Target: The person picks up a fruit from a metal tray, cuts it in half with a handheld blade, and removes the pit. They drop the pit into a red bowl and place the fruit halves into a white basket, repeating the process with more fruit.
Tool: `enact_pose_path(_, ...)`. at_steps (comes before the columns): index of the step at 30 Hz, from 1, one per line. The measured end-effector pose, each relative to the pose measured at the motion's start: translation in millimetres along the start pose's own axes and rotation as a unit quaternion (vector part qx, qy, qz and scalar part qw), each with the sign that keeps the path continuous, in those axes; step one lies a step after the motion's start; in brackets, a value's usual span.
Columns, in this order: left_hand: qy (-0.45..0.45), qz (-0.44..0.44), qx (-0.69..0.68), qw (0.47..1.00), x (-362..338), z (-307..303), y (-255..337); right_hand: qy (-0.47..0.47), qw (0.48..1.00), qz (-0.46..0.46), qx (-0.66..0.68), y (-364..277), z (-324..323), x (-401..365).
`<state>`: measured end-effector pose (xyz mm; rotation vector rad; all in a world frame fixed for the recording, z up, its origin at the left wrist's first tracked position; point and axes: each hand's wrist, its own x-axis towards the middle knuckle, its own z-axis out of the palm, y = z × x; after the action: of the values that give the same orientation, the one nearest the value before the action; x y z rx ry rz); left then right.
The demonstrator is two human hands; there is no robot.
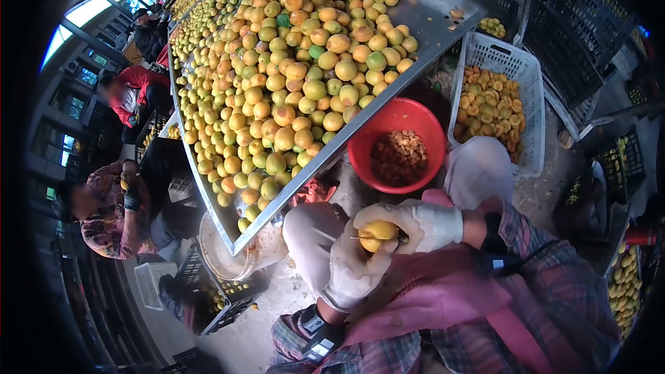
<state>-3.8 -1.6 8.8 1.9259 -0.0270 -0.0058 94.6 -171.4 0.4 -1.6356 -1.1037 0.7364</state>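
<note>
Both of my hands wear pale, stained gloves and meet over my lap. A yellow apricot [378, 235] sits between them. My left hand [357, 266], lower in the view, is closed around its near side. From the right, my right hand [419, 225] curls over the fruit with bent fingers. A small dark tool [402, 238] shows at that palm, mostly hidden by the glove, and a thin dark tip pokes out on the fruit's other side. Just beyond my hands stands a red basin [434, 159] holding apricot stones [405, 149].
A metal table [443, 10] piled with whole apricots [291, 83] stands ahead, its raised edge close to my knees. Right of the basin is a white crate [533, 90] of split apricots [490, 107]. A white bucket [225, 253] stands under the table corner. Another person [111, 208] sits at left.
</note>
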Motion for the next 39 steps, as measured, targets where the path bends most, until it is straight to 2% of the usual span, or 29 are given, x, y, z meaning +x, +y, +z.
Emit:
enact_pose_path(4,-0.005,-0.026,-0.016,1.0,-2.1,-1.2,9.2,-0.012,1.0,0.021,0.02,-5.4,-1.5,-0.3)
enact_pose_path(6,-0.039,-0.055,-0.05,0.996,-1.0,-5.3,14.1,0.014,0.999,-0.035,0.008,-1.2,2.7,-1.7)
enact_pose_path(9,-0.073,-0.051,-0.004,0.996,0.9,-11.3,7.0,0.022,1.0,-0.008,0.01,-0.2,6.6,-2.6)
enact_pose_path(13,-0.115,-0.046,-0.016,0.992,3.0,-16.0,17.1,0.033,0.999,-0.016,0.004,2.7,6.1,-5.2)
enact_pose_path(15,-0.291,-0.123,0.105,0.943,-4.5,-16.3,19.0,0.099,0.994,-0.044,0.027,7.6,-5.0,-4.7)
enact_pose_path(16,-0.296,-0.148,0.091,0.939,-9.3,-10.7,14.4,0.113,0.992,-0.057,0.025,6.9,-11.3,-3.7)
enact_pose_path(18,-0.21,-0.145,-0.096,0.962,-12.2,-7.4,1.1,0.123,0.987,-0.013,0.104,-2.7,-26.6,-5.7)
enact_pose_path(19,-0.183,-0.204,-0.178,0.945,-8.8,-12.1,-5.2,0.149,0.974,0.072,0.153,-18.0,-39.2,-10.6)
enact_pose_path(20,-0.184,-0.203,-0.178,0.945,-5.7,-13.3,-5.2,0.172,0.952,0.156,0.199,-28.6,-52.4,-15.5)
enact_pose_path(22,-0.122,-0.171,-0.277,0.938,1.7,-13.8,-3.8,0.317,0.923,0.145,0.165,-19.1,-72.2,-26.0)
enact_pose_path(24,-0.117,-0.17,-0.292,0.934,3.7,-13.2,0.2,0.449,0.867,0.135,0.17,-11.7,-100.9,-45.9)
enact_pose_path(27,-0.114,-0.179,-0.317,0.924,4.5,-10.6,3.3,0.618,0.749,0.227,0.08,27.2,-147.9,-81.9)
enact_pose_path(28,-0.1,-0.178,-0.332,0.921,6.5,-7.8,2.0,0.619,0.748,0.226,0.078,43.5,-158.4,-93.5)
enact_pose_path(30,-0.088,-0.173,-0.347,0.917,12.2,-3.5,-1.9,0.709,0.649,0.272,0.043,54.8,-171.9,-105.1)
enact_pose_path(31,-0.083,-0.168,-0.341,0.921,14.2,-1.8,-4.7,0.709,0.649,0.271,0.041,54.5,-171.5,-105.0)
enact_pose_path(33,-0.077,-0.165,-0.337,0.924,15.7,1.7,-6.6,0.768,0.605,0.209,0.013,51.2,-158.6,-98.1)
enact_pose_path(34,-0.072,-0.161,-0.35,0.92,16.9,3.9,-6.3,0.768,0.605,0.209,0.012,47.6,-149.2,-91.6)
enact_pose_path(36,-0.063,-0.155,-0.363,0.917,19.7,7.2,-6.2,0.761,0.635,0.059,0.118,37.9,-125.5,-71.2)
enact_pose_path(39,-0.052,-0.156,-0.354,0.92,21.0,9.4,-8.8,0.61,0.766,0.038,0.199,2.5,-66.4,-37.6)
